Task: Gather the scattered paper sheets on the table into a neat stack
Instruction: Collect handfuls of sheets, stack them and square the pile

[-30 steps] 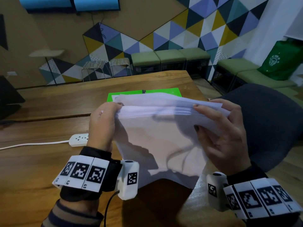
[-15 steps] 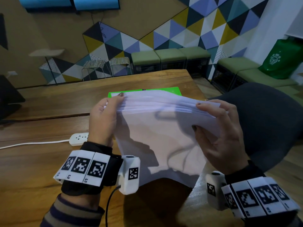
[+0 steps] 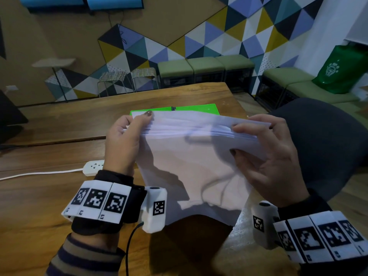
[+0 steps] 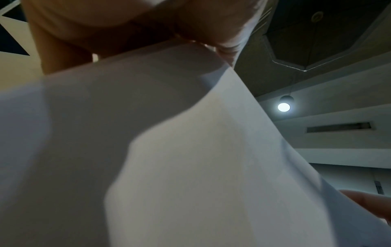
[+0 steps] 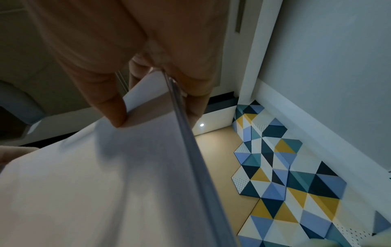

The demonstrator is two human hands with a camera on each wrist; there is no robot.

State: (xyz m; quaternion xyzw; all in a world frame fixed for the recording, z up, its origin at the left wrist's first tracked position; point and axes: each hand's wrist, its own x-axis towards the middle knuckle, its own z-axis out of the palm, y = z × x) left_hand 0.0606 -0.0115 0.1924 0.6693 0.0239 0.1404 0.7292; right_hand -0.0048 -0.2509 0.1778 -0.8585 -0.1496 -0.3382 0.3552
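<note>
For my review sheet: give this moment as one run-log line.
paper stack: upright, off table | left hand: grips left edge | right hand: grips right edge | top edges: uneven | green folder: behind

- Looks like an office lounge or meeting room: a long wooden tabletop [image 3: 59,124] out front.
- Geometric acoustic wall panels [image 3: 219,36] in blue, yellow, white.
- Green cushioned benches [image 3: 205,63] line the walls.
- Power strip [image 3: 93,166] lying on the tabletop.

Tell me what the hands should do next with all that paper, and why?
Probably tap the paper stack edge-down on the table. The left hand and right hand grip its two sides upright, yet the top edges look uneven, so the sheets are not squared.
</note>
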